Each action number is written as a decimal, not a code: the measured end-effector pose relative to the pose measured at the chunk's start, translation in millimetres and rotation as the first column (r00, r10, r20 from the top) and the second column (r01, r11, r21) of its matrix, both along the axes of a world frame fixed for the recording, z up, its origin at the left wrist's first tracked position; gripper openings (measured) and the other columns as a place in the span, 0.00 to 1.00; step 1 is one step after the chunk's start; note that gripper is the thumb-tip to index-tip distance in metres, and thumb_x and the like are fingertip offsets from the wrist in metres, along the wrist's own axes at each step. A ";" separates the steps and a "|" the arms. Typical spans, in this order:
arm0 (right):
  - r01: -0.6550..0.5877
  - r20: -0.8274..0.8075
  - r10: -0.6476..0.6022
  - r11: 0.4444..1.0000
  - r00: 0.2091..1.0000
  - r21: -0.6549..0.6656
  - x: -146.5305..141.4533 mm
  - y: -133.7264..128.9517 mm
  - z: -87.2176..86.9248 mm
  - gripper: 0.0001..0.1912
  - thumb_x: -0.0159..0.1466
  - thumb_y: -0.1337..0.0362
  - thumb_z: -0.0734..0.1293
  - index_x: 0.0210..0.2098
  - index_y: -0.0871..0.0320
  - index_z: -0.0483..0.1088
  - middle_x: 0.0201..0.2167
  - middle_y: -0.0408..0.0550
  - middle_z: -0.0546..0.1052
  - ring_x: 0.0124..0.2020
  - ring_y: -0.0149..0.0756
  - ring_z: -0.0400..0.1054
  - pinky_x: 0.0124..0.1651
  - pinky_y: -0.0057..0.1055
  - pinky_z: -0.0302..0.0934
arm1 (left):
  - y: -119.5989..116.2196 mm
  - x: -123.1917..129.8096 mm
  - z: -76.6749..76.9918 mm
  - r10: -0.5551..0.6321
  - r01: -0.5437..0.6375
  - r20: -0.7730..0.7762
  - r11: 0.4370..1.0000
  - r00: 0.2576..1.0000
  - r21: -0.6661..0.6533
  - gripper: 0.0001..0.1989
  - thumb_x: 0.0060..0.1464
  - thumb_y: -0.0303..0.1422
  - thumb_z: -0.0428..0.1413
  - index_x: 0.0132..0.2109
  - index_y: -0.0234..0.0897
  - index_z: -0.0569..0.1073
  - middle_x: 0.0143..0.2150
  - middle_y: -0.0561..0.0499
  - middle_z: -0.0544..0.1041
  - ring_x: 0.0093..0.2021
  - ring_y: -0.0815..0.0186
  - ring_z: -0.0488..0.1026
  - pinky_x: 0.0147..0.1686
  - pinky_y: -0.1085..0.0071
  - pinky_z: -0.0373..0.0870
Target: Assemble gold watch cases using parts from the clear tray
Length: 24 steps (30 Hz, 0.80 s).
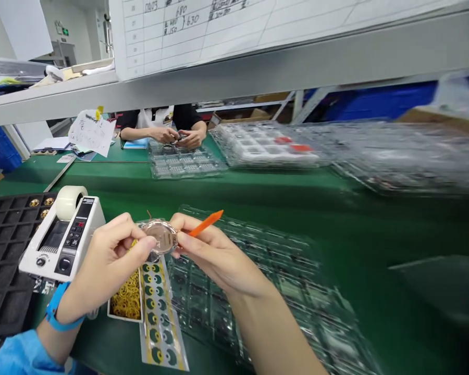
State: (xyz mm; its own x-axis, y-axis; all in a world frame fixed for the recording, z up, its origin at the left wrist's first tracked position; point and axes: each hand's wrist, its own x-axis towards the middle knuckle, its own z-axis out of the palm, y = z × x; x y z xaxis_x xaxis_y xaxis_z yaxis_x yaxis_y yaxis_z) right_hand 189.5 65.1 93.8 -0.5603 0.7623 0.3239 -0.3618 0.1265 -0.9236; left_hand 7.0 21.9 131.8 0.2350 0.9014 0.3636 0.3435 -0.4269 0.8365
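Observation:
A round watch-like part (162,237) with a shiny metal rim is held up between both hands. My left hand (119,250), with a blue band at its wrist, pinches the part's left edge between thumb and fingers. On the other side, my right hand (205,250) grips the right edge and also holds an orange pointed stick (206,224), which points up and right. Below the hands lie a white box of small yellow rings (127,299) and a sheet of green and yellow stickers (160,323).
A white tape dispenser (68,234) and a black compartment tray (3,250) are at the left. Clear plastic trays (297,291) lie at the right. Across the green bench (172,183), a person's hands (180,137) work above another tray. A grey shelf (219,78) spans overhead.

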 end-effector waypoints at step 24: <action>0.093 0.131 -0.098 0.995 0.987 0.039 -1.9 -1.5 -1.1 0.21 0.65 0.46 0.66 0.28 0.56 0.66 0.25 0.41 0.61 0.26 0.30 0.55 0.31 0.29 0.53 | 9.8 1.0 -4.5 -0.023 0.019 -0.037 0.993 0.999 -0.113 0.13 0.57 0.29 0.55 0.24 0.36 0.68 0.24 0.58 0.60 0.23 0.73 0.55 0.22 0.73 0.51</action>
State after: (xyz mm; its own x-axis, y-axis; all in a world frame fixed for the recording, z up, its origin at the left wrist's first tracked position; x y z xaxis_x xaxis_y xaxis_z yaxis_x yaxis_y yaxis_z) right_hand 187.5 63.6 92.7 -0.5251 0.8046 0.2771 -0.2212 0.1854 -0.9574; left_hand 8.1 31.7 127.4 0.2662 0.9309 0.2502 0.3682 -0.3381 0.8661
